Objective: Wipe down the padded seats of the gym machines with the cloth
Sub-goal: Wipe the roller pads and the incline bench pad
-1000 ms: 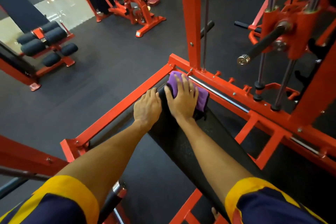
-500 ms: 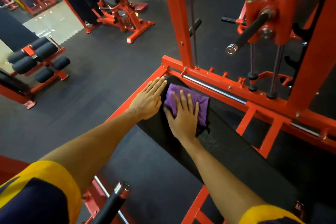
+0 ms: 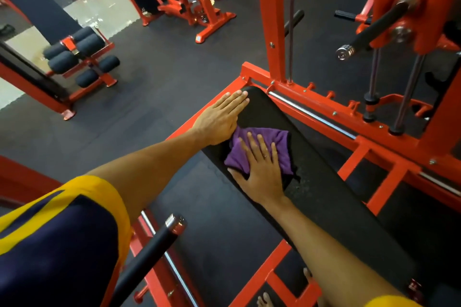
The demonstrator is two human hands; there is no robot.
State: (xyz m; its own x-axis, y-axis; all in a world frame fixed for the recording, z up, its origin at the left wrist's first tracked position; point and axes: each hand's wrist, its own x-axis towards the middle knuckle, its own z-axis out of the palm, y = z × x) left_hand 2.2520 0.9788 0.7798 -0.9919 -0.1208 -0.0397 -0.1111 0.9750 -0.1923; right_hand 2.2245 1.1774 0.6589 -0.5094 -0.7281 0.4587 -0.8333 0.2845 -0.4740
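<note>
The right hand (image 3: 262, 174) lies flat, fingers straight and slightly spread, pressing a crumpled purple cloth (image 3: 280, 143) of soft, fuzzy weave onto the long black padded seat (image 3: 324, 182). The cloth bunches under the palm and shows beyond the fingertips. The seat is smooth matte vinyl, and its rounded end lies ahead of both hands. The left hand (image 3: 220, 117) rests open, fingers straight and held together, on the seat's left edge, just ahead and left of the right hand, its heel against the cloth. Past the fingertips runs a glossy red steel frame (image 3: 374, 143) with a chrome rod (image 3: 311, 114).
</note>
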